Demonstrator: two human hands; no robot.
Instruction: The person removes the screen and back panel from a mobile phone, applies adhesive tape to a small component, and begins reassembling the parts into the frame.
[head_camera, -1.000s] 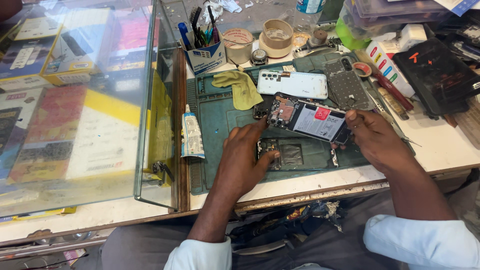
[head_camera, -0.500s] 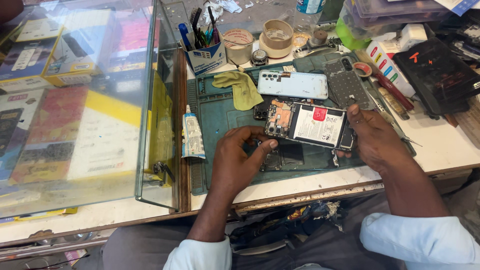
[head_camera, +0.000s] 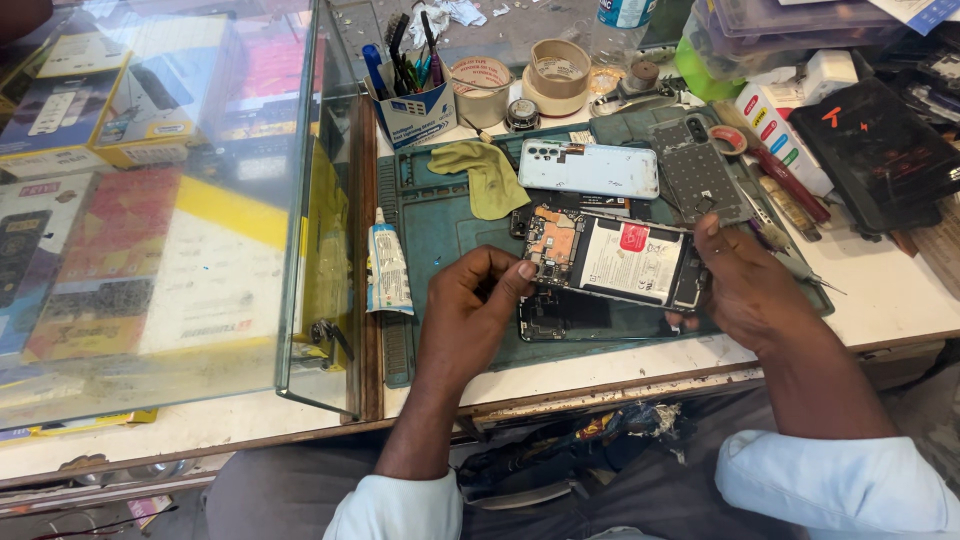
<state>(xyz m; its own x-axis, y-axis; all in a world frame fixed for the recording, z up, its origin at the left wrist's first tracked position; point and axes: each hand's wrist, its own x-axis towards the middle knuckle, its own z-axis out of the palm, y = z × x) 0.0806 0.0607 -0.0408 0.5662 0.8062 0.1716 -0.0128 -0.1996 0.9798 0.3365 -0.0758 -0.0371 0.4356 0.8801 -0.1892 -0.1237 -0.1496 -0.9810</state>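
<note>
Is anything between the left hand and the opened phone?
Nothing visible. The left hand has its fingertips at the left end of the opened phone, while the right hand holds the other end above the green mat.

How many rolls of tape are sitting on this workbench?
3. Two wide beige rolls of tape stand side by side behind the green mat: one beside the blue pen holder, the other right of it. A small red-edged roll lies further right. Clutter may hide more.

Two tape rolls (head_camera: 482, 88) (head_camera: 559, 73), one opened phone (head_camera: 615, 260), one glue tube (head_camera: 386, 265), one yellow cloth (head_camera: 485, 172).
</note>
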